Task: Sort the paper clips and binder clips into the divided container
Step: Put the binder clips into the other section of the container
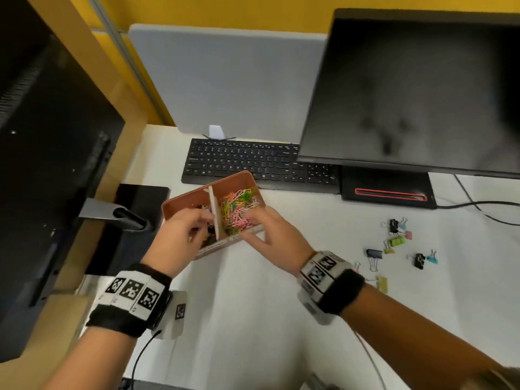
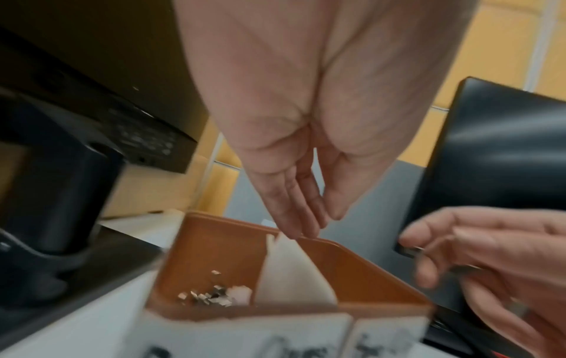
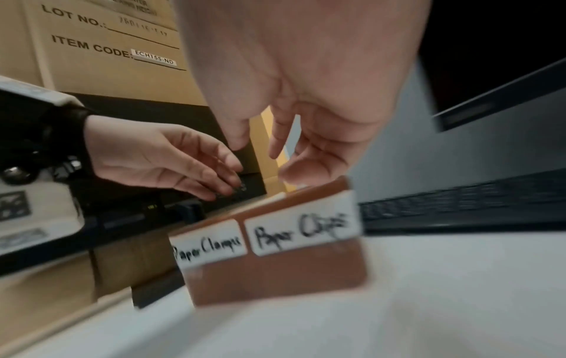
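A brown divided container point(image 1: 225, 180) point(image 2: 214, 254) point(image 3: 275, 278) stands on the white desk, split by a white divider point(image 1: 213, 209) point(image 2: 291, 273). Its front labels read "Paper Clamps" and "Paper Clips". Coloured paper clips point(image 1: 239, 209) fill the right compartment. A few binder clips point(image 2: 211, 296) lie in the left one. My left hand point(image 1: 199, 226) point(image 2: 309, 222) point(image 3: 226, 179) hovers over the left compartment, fingers straight, empty in its wrist view. My right hand point(image 1: 253, 223) point(image 3: 269, 157) point(image 2: 428, 256) hangs over the paper clips and front rim, fingers loosely curled, gripping nothing I can see.
Several loose binder clips point(image 1: 396, 240) lie on the desk to the right. A black keyboard point(image 1: 253, 161) and a monitor point(image 1: 408, 94) on its base point(image 1: 385, 190) stand behind. Another monitor point(image 1: 42, 164) and a cardboard box point(image 3: 107, 48) are on the left.
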Tool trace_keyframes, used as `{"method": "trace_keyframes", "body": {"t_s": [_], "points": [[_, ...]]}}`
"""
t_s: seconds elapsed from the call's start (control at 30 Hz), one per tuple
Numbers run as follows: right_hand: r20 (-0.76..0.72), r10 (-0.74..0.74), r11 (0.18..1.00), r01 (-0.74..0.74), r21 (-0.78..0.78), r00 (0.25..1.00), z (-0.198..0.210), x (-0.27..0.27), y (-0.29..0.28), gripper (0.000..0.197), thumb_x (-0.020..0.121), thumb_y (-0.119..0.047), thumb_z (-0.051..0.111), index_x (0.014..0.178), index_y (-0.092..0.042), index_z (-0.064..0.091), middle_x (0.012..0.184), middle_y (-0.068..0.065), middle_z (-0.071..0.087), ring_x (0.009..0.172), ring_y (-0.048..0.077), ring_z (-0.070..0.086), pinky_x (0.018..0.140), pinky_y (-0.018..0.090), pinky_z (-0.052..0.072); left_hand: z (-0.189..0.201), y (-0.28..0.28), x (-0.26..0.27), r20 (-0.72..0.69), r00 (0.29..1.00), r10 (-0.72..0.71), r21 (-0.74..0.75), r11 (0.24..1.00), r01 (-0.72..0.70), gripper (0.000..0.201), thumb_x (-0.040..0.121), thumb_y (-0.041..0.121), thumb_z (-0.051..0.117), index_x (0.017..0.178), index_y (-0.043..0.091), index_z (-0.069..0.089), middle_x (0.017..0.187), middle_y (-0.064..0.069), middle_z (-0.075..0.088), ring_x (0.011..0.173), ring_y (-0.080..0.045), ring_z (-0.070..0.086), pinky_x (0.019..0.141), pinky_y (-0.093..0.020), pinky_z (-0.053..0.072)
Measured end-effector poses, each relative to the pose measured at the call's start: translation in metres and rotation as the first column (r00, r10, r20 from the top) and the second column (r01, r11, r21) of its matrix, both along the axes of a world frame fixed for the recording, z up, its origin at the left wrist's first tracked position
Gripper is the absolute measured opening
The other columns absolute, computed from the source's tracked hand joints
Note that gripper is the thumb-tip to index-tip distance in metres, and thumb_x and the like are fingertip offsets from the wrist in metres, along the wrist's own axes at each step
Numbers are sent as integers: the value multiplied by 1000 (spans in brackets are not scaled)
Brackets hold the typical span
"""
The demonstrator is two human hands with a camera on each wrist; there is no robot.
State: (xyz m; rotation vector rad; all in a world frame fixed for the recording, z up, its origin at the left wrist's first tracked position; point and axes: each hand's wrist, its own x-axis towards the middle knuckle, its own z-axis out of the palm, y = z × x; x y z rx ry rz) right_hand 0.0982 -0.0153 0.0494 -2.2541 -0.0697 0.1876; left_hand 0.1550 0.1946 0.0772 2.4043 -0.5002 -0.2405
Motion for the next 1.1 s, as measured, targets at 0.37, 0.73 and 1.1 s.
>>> {"method": "trace_keyframes", "body": {"t_s": [0.37,0.73,1.1], "points": [[-418,-181,954,56,-294,890,-40,-189,-192,63,69,-56,71,123,-36,45,123,-10,37,94,11,51,78,25,45,-78,-176,-82,-247,841,-481,-30,871,490,42,85,17,59,124,29,48,118,6,44,102,-12,50,91,-20,41],[-358,14,963,-109,-247,933,-77,-202,-193,39,86,-33,59,124,-28,50,122,2,42,98,24,52,80,40,50,-125,-261,-119,-232,858,-458,43,876,479,31,81,8,67,111,13,61,104,4,46,91,-17,54,83,-27,48],[-272,-29,951,-58,-305,962,-78,-209,-235,25,88,-30,54,113,-27,52,115,1,46,94,22,52,73,35,50,-120,-275,-112,-330,914,-235,199,930,311,34,77,7,54,109,19,57,87,-1,53,78,-16,52,78,-25,45]]}}
